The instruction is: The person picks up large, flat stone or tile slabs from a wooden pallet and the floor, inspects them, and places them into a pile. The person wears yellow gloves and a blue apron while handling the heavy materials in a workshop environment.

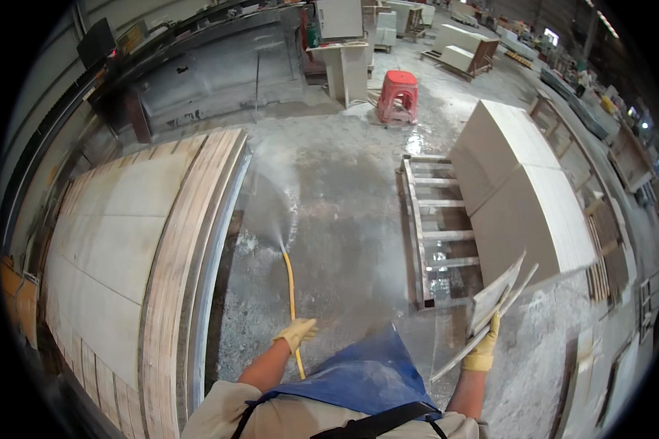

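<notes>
My left hand (297, 334), in a yellow glove, is closed around a yellow hose (291, 282). Water sprays from the hose's far end over the wet floor, beside the stack on the left. My right hand (482, 350), gloved the same way, grips thin pale slabs (495, 294) by their edge. They are tilted, and one long narrow strip reaches down toward my apron. Part of the right fingers is hidden behind these pieces. A blue apron (370, 366) covers my front between both arms.
A wide stack of pale panels (117, 249) on wood stands at the left. At the right, large white slabs (512, 175) lean on a metal rack (439, 205). A red stool (398, 97) is farther ahead, near a pale cabinet-like stand (344, 69).
</notes>
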`<state>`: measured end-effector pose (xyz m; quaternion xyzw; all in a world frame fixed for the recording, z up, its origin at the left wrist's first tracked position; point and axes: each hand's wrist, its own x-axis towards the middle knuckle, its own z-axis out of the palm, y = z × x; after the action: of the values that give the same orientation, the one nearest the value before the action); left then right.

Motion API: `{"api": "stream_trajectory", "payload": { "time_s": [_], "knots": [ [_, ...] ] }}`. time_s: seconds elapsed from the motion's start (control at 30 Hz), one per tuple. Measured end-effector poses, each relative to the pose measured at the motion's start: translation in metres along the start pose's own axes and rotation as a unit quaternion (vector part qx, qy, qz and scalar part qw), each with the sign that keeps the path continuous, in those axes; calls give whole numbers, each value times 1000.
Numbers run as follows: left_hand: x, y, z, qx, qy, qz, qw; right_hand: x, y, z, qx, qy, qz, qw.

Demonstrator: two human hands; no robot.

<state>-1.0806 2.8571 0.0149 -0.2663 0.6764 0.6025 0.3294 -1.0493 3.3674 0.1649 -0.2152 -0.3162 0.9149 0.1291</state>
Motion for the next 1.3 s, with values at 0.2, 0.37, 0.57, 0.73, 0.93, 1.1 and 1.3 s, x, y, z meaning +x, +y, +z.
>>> {"api": "stream_trajectory", "payload": {
  "time_s": [0.2,0.37,0.57,0.73,0.93,1.1,1.3],
  "knots": [
    [41,-15,-51,-100,57,-121,986,193,-1,113,-29,-6,56,998],
    [110,21,-55,-189,45,-195,961,320,27,220,-59,36,45,997],
    [223,335,-61,169,36,-149,974,473,53,250,-54,7,82,995],
    [432,448,-136,49,43,-14,998,555,72,332,-29,41,9,999],
    [576,695,-150,61,37,64,995,683,83,395,-34,149,-17,988],
    [693,800,-164,144,34,101,984,840,93,445,-4,74,-36,997],
    [724,862,-158,42,55,-5,998,1029,93,545,-4,80,-19,997]
  ]
}}
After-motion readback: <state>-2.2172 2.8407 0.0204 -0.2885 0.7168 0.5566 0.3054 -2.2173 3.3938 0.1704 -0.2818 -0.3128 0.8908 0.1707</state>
